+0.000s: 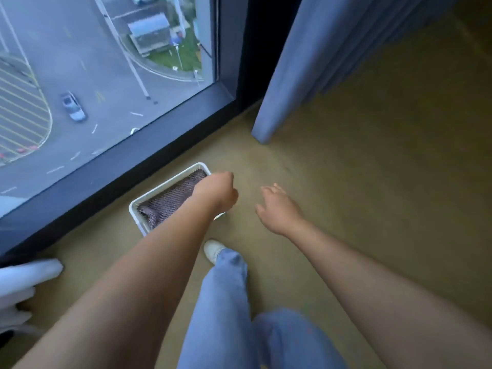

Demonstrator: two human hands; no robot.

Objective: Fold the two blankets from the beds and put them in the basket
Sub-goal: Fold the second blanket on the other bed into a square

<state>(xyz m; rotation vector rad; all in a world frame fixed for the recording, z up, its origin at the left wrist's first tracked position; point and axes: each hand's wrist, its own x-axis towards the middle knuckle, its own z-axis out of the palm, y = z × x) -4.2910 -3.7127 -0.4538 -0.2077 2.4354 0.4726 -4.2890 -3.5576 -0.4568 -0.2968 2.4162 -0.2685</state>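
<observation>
Big window [106, 62] filled the upper left of the frame, with olive floor [372, 182] running across the right and bottom and a blue-grey curtain [319, 49] hanging at upper right. A heap of white bedding [21, 283] poked in at the lower left edge, and a leg in blue jeans [226, 302] came up the middle. Down at frame centre, tight against the window's dark sill, sat the white basket [138, 221], its long axis running from lower left to upper right, parallel to the sill. And there was the blanket [173, 195]: brown-purple knit, folded and lying inside, filling the basket along its length. Whether a second one lay under it could not be made out. The left hand [215, 193] was the nearer one, right over the basket's right-hand end, knuckles up and fingers curled down out of sight; whether it gripped rim or blanket could not be told. The right hand [277, 206] hung just right of the basket above bare floor, fingers loosely spread, holding nothing. Any next tuck or push looked like the left hand's job, the blanket lying just to its left in the frame.
</observation>
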